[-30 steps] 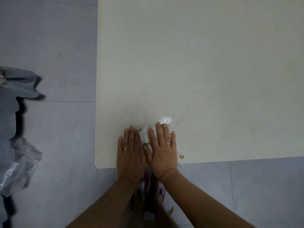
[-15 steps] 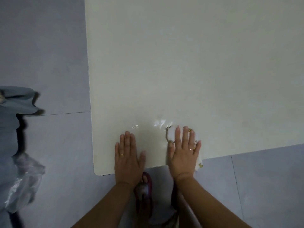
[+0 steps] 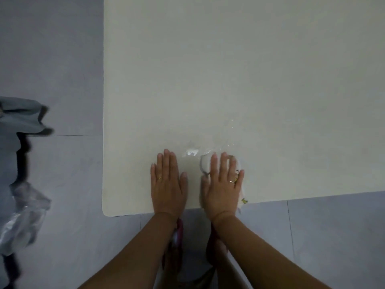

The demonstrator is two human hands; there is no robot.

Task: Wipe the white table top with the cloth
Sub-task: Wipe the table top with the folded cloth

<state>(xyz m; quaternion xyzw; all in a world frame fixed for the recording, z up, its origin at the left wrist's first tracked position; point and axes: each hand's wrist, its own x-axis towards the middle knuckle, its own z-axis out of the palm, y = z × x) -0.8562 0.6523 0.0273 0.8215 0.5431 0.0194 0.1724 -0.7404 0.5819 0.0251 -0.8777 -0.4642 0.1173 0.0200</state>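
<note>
On the head view, your left hand [image 3: 167,184] lies flat, fingers straight, on the white table top [image 3: 229,69] by its near edge. Your right hand [image 3: 221,184] presses flat on the cloth [image 3: 205,164] just beside it, hiding most of it. Beyond the table at left, grey fabric [image 3: 20,115] and possibly a clear plastic bag [image 3: 23,213], blurred, cut off.

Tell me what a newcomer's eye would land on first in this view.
Two bare hands lie flat near the front edge of the large white table top: the left hand on the bare surface, the right hand pressing a crumpled white cloth. Just beyond the fingertips, a glistening wet smear catches the light. A crinkled clear plastic bag sits on the grey floor at far left.
</note>
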